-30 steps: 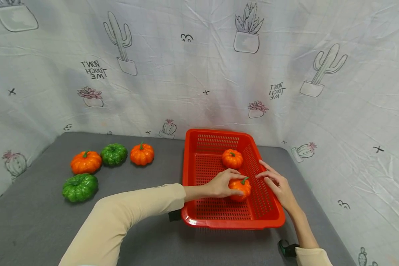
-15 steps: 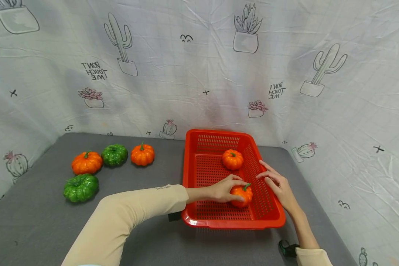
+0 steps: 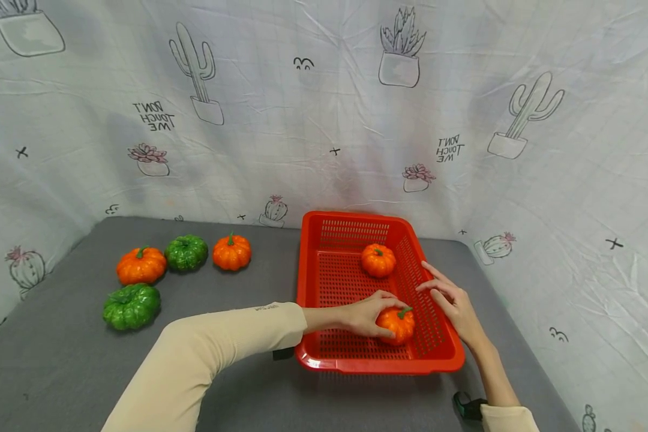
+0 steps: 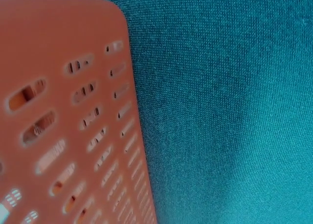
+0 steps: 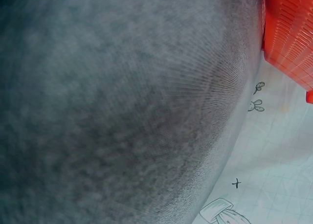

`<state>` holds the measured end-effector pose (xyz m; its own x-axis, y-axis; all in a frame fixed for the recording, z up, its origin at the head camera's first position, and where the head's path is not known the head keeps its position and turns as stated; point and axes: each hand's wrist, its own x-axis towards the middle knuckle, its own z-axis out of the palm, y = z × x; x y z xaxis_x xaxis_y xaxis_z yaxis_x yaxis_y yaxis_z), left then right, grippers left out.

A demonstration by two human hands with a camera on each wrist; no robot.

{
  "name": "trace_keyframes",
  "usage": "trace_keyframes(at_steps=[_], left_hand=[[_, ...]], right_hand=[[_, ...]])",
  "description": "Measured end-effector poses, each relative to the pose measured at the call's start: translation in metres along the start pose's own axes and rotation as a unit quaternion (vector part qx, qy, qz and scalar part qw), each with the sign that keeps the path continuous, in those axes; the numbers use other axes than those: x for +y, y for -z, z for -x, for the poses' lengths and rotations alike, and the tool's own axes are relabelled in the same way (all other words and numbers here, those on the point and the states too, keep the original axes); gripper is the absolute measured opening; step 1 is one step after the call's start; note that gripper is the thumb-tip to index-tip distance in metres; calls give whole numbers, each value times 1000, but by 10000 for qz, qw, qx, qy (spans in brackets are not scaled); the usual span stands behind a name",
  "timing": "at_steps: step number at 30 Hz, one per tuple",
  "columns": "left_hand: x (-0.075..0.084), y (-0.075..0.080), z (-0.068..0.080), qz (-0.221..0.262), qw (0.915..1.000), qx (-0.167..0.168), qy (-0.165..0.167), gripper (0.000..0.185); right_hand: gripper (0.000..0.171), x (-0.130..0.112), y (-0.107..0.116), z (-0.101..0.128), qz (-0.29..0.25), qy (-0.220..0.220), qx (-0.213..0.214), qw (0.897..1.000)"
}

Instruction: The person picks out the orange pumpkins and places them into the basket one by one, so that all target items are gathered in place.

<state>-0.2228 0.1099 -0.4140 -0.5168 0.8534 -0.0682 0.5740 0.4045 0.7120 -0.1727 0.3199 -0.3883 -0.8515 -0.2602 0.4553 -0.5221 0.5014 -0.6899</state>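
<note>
In the head view, my left hand (image 3: 368, 315) reaches into the red plastic basket (image 3: 380, 365) and holds a small orange pumpkin (image 3: 398, 329) with a green stem. Its thumb and fingers are around the pumpkin's left side, low in the basket's front right part. Behind it, against the right side, sits a second orange pumpkin (image 3: 378, 261). My right hand (image 3: 458, 306) lies over the basket's right rim with fingers loosely extended inward. The left wrist view shows the slotted basket wall (image 4: 58, 111) from close up; neither wrist view shows a hand.
On the grey table (image 3: 237, 384), left of the basket, are two orange pumpkins, one farther left (image 3: 141, 266) and one nearer the basket (image 3: 231, 252). Two green pumpkins, a back one (image 3: 186, 252) and a front one (image 3: 132, 306), stand beside them. A printed cloth (image 3: 335, 120) hangs behind.
My left hand has moved slightly toward the front right of the basket with the orange pumpkin in it. The right hand has stayed on the rim.
</note>
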Motion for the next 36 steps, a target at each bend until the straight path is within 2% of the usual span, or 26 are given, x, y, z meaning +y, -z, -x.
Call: trace_keyframes(at_steps=[4,15,22,29,36], left_hand=[[0,1,1,58,9997,-249,-22,61],[1,2,-2,438,9978,-430,256,69],[0,3,-1,500,9979,-324,243,70],[-1,2,-3,826,9961,-159,252,76],[-2,4,-5,896,9955,133,295,75]], right_hand=[[21,0,0,0,-1,-42,-10,10000],[21,0,0,-1,5,-25,-6,10000],[21,-1,-1,-2,7,-12,-26,10000],[21,-2,-1,-1,52,17,-19,10000],[21,0,-1,1,123,61,-7,9999]])
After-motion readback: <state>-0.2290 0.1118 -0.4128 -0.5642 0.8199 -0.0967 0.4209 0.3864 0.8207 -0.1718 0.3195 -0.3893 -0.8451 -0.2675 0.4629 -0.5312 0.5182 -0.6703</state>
